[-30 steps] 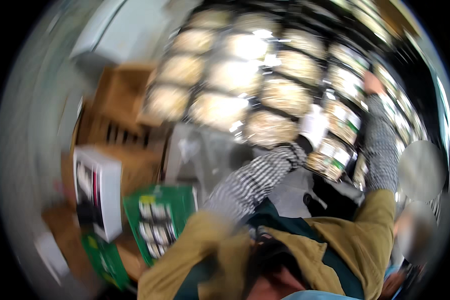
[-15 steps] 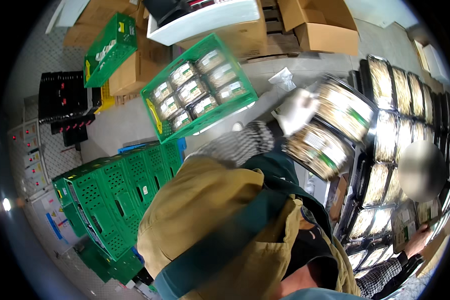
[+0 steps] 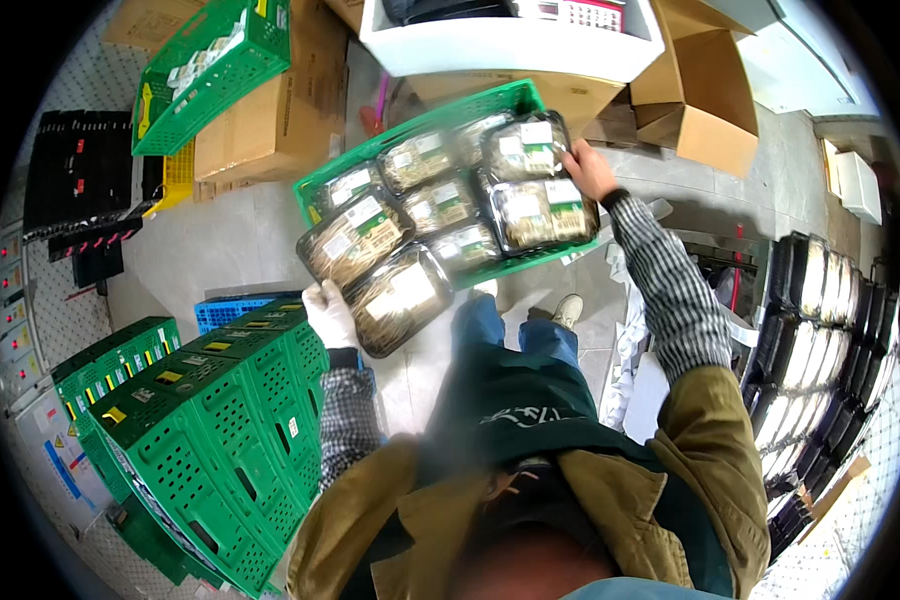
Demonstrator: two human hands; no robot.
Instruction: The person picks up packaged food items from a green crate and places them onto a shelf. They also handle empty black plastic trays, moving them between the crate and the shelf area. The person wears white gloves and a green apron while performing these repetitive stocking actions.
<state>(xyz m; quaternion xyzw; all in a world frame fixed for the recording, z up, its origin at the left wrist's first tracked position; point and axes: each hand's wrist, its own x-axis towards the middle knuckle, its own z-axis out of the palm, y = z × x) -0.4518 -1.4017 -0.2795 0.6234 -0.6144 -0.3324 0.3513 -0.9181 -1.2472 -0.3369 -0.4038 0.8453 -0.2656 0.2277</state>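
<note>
My left hand, in a white glove, grips two film-wrapped black trays of pale, stringy food at the front left of a green crate. Bare, my right hand holds another two film-wrapped trays at the crate's right end. All four carry white and green labels. Between the two held pairs, several similar packs lie in rows inside the crate. The fingers of both hands are partly hidden by the trays.
Tall green crates stand at the left, with a blue crate behind them. Stacked black trays fill the right side. A white foam box, an open carton and another green crate are at the back.
My left hand has swung from the stacks on the right over to the green crate, carrying its two trays. My right hand has come up from the lower right with two trays.
</note>
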